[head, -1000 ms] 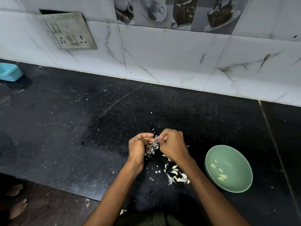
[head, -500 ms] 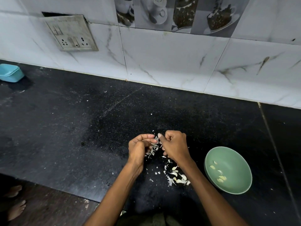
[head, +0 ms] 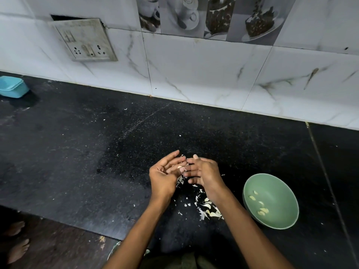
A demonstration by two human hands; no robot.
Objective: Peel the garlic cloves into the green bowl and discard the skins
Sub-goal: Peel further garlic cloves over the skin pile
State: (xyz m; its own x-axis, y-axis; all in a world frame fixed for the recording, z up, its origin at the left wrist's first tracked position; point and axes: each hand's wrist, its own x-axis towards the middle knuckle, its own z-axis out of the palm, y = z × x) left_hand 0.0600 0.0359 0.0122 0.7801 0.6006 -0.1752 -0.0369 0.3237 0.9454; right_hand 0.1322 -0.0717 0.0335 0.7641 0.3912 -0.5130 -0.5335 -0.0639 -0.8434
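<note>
Worktop (head: 68, 152): black polished stone, finely speckled, flat, dusted with pale flecks; a thin seam runs near-to-far at its right end; its near edge cuts diagonally across the lower left, with dark floor and bare feet (head: 16, 239) below. Left hand (head: 165, 174): palm up, fingers straight and loosely spread, holding nothing firmly; a small pale bit lies at its fingertips, whether clove or skin cannot be told. Right hand (head: 204, 171): back up, fingers straight, tips touching the left hand's fingertips; no grip shown. Garlic skins (head: 208, 209): thin, papery, white, curled scraps heaped under the right wrist, with smaller flakes scattered beneath both hands. Green bowl (head: 272, 218): round, smooth, matte pale green, standing on the worktop to the right of the hands, near the skins but apart from them. Peeled cloves (head: 262, 209): several small, pale yellow, crescent-shaped pieces lying on the bowl's inner wall and bottom. Blue box (head: 13, 88): light blue plastic, rounded corners, at the far left against the wall. Wall: glossy white marble-pattern tiles with grey veins; a row of grey picture tiles of cups and desserts along the top; a grimy metal socket plate (head: 85, 40) hanging askew at upper left. Open worktop lies to the left and far side of the hands.
</note>
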